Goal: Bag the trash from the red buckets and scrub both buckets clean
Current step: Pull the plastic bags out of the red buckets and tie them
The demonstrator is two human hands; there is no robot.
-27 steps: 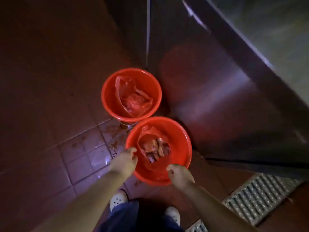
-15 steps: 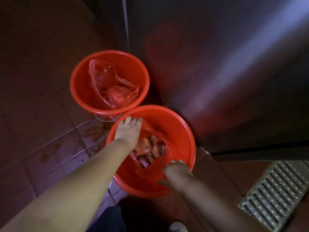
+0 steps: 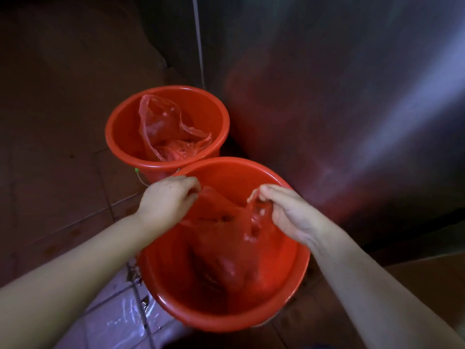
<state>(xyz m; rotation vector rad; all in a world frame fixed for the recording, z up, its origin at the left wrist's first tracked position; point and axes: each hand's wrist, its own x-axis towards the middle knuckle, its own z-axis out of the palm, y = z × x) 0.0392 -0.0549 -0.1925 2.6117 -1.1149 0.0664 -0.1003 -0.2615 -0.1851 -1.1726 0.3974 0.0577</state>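
Two red buckets stand on the tiled floor. The near bucket (image 3: 299,273) holds a red plastic bag (image 3: 226,238) with trash dimly visible inside it. My left hand (image 3: 166,201) pinches the bag's left edge near the bucket's far-left rim. My right hand (image 3: 284,210) pinches the bag's right edge, and the plastic is stretched between the two hands. The far bucket (image 3: 120,139) holds a second, crumpled clear-red bag (image 3: 166,129), untouched.
A stainless steel cabinet face (image 3: 339,109) rises right behind and beside the buckets. The brown tiled floor (image 3: 63,137) spreads to the left, with a wet, shiny patch (image 3: 120,321) at the near left of the front bucket.
Both hands have come up from reaching into and onto the near bucket and now pinch the bag's two edges, pulling its mouth up. The camera has moved closer to the buckets.
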